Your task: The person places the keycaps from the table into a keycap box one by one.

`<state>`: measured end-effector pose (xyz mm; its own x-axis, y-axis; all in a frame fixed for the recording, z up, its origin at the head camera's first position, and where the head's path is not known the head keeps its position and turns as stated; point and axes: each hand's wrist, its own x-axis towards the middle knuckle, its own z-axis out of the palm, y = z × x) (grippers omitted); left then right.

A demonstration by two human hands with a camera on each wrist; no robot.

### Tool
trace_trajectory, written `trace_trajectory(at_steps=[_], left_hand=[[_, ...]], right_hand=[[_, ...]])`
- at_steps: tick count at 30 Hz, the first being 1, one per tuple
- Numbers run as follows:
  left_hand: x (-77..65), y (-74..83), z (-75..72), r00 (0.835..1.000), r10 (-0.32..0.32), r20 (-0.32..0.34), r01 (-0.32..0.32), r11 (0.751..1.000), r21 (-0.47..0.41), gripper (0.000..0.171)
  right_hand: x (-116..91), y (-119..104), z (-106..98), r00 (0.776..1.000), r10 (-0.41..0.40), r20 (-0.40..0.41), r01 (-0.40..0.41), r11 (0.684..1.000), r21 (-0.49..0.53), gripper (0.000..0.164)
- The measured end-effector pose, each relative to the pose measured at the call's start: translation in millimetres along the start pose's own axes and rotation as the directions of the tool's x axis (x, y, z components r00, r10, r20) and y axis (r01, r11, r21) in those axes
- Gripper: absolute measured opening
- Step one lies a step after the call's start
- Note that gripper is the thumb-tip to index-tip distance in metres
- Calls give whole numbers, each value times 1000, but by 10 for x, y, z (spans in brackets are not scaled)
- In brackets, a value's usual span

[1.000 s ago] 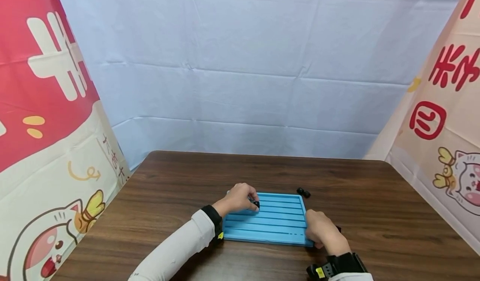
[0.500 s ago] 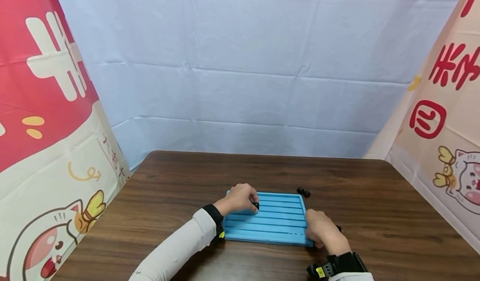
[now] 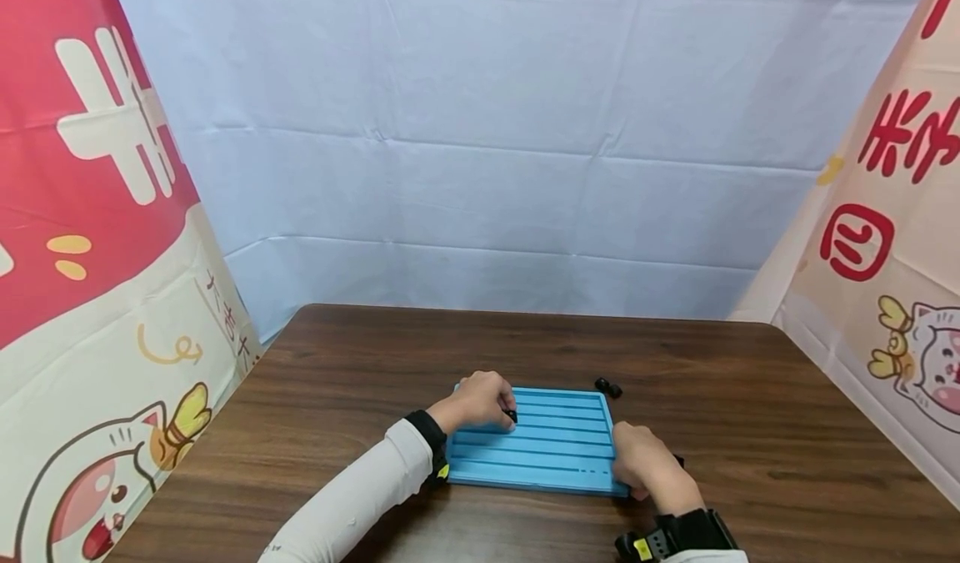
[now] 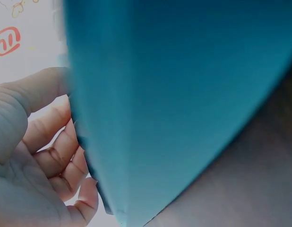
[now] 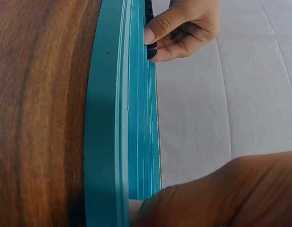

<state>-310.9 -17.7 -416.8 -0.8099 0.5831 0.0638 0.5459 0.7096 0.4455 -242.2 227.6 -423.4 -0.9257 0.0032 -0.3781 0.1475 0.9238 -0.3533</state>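
A light blue grooved tray (image 3: 562, 439) lies on the table. My left hand (image 3: 480, 399) is over its far left part, with a small black piece (image 3: 512, 416) pinched between thumb and fingers. In the right wrist view, that black piece (image 5: 152, 50) stands at the grooves, below a dark row partly hidden by the thumb. My right hand (image 3: 647, 464) grips the tray's right edge near the front corner, with the thumb over the rim; its other fingers are mostly hidden. In the left wrist view, the tray's side (image 4: 160, 94) hides the left fingertips' work.
Two small black pieces (image 3: 608, 388) lie on the brown wooden table (image 3: 375, 354) just beyond the tray's far right corner. Another dark thing (image 3: 678, 460) shows partly behind the right hand. A pale cloth (image 3: 487, 171) hangs behind the table, with printed cloths at both sides.
The left fingers and the black piece have shifted very slightly toward the front of the tray, and less of the piece shows. The right hand and the tray hold still.
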Motion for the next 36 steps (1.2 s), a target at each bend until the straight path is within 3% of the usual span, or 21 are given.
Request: trace_trajectory(at_steps=[8,36], left_hand=[[21,-26,23,1000,0,23,0,1000,10,13],[37,-75,38,1000,25,18,-24,997,-73,15]], right_hand=[[-211,-132,-111,1000,-21,14,21,1000,-2,22],[-162,-105,-83,1000,-23,2,23,1000,12,23]])
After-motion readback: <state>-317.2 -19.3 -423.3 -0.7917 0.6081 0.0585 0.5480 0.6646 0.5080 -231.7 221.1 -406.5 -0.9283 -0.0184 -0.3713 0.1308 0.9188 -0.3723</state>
